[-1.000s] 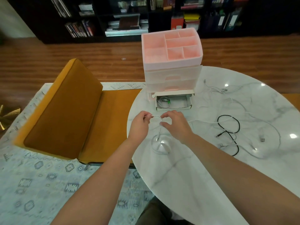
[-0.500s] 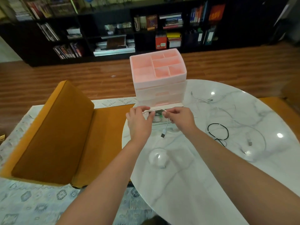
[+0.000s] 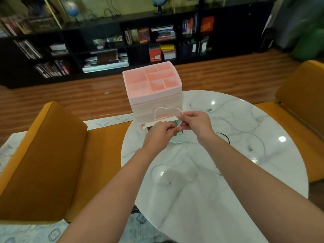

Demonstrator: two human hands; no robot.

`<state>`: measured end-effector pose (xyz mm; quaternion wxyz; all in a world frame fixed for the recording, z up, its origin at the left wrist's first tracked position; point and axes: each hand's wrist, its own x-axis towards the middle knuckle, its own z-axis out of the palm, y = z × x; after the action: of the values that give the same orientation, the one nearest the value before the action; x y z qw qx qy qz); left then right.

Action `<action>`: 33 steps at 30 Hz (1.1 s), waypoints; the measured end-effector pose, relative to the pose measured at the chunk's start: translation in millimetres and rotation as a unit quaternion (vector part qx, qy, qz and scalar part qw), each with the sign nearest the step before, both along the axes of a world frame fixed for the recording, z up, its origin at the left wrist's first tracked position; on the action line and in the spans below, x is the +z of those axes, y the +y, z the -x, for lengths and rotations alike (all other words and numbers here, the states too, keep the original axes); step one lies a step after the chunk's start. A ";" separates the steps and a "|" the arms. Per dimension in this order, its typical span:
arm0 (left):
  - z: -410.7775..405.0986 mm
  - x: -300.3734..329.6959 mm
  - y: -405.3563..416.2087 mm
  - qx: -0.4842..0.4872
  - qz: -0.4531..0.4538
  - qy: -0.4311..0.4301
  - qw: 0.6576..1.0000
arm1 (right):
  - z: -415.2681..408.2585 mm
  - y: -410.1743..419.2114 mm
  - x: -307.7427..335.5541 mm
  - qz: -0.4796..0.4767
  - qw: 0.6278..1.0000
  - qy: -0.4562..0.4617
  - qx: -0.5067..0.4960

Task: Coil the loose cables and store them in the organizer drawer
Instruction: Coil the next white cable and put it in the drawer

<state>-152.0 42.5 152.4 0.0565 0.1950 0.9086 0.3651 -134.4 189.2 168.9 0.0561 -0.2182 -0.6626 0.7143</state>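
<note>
A white cable (image 3: pixel 158 109) forms a loop in the air in front of the pink organizer (image 3: pixel 151 86). My left hand (image 3: pixel 160 133) pinches the loop's lower end and my right hand (image 3: pixel 193 121) pinches it at the right side. The rest of this cable trails down to the marble table (image 3: pixel 201 199) below my hands. The organizer's bottom drawer (image 3: pixel 149 126) stands pulled out, mostly hidden behind my hands. A black cable (image 3: pixel 225 136) lies partly hidden behind my right wrist. More white cables (image 3: pixel 257 141) lie loose on the right of the table.
An orange bench (image 3: pixel 52 160) stands left of the round table and another orange seat (image 3: pixel 301 102) at the right. A dark bookshelf (image 3: pixel 140 41) lines the far wall across a wooden floor. A patterned rug (image 3: pixel 26 232) lies under the bench.
The view has tilted up. My hands have lifted the white cable from a straight stretch into a raised loop in front of the organizer.
</note>
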 end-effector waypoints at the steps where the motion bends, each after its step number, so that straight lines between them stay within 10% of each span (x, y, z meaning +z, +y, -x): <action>1: 1.8 2.6 0.7 -0.005 0.015 0.010 1.000 | 1.3 0.9 1.4 -0.026 1.000 0.005 -0.004; 8: 6.0 30.7 5.0 -0.001 -0.154 -0.055 0.986 | 8.4 3.0 24.0 -0.096 0.989 0.050 0.103; 16: 24.2 66.2 -8.6 0.028 -0.418 -0.178 0.891 | 30.4 -22.2 17.4 -0.190 0.973 0.031 0.129; 33: 66.0 77.8 6.4 0.082 -0.353 -0.069 0.929 | 28.4 -32.7 20.3 -0.079 0.981 -0.022 0.178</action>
<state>-218.0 49.0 230.2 0.0160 0.1017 0.7276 0.6783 -162.7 156.4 189.2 -0.0689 -0.1074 -0.7460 0.6536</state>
